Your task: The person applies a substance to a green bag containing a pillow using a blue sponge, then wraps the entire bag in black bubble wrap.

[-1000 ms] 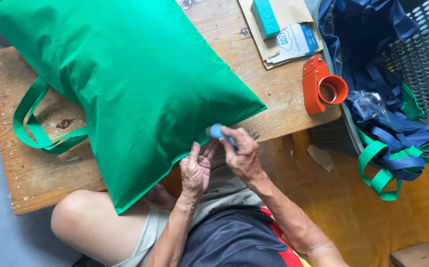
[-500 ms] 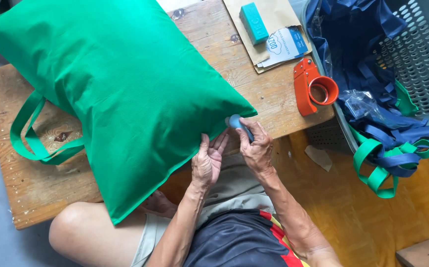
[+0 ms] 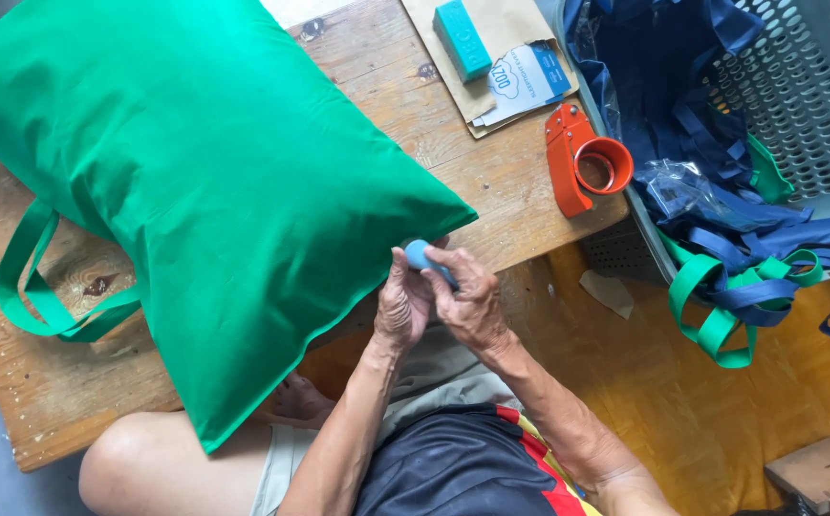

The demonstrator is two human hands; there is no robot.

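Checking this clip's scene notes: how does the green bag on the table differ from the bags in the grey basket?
The green bag lies spread out and puffed on the wooden table, alone; the bags in the basket are crumpled in a heap. It is all green; those are mostly dark blue with green handles. Its corner sits by the left hand and right hand, while the basket bags lie untouched. Both have green loop handles.

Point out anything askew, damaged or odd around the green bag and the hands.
The green bag overhangs the wooden table's front edge onto the knee. The tabletop is stained and pitted. Straps spill over the grey basket's rim. Both hands, left and right, grip a small blue tool.
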